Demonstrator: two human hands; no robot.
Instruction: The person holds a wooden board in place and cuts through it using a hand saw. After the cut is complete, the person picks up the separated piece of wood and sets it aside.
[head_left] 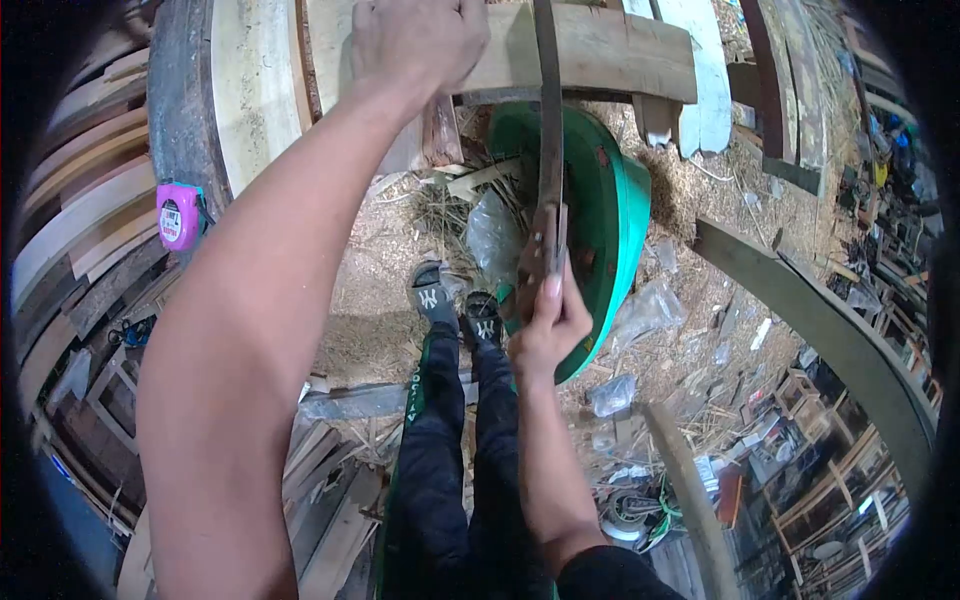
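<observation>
My right hand (548, 325) is wrapped round the wooden handle of a handsaw (551, 130), whose narrow blade points away from me. The blade crosses a pale wooden board (620, 55) lying crosswise at the top. On the left part of that board, my left hand (420, 40) presses down with its fingers bent; the top edge of the view cuts off some of it, and the fingertips are hidden. Beneath the saw stands a green tub (625, 200) with scraps beside it.
A pink tape measure (180, 216) rests on a dark plank (185, 110) at the left. Stacked timber (100, 200) lies farther left. A long curved-looking board (820, 310) spans the right side. Sawdust and plastic scraps cover the ground round my sandalled feet.
</observation>
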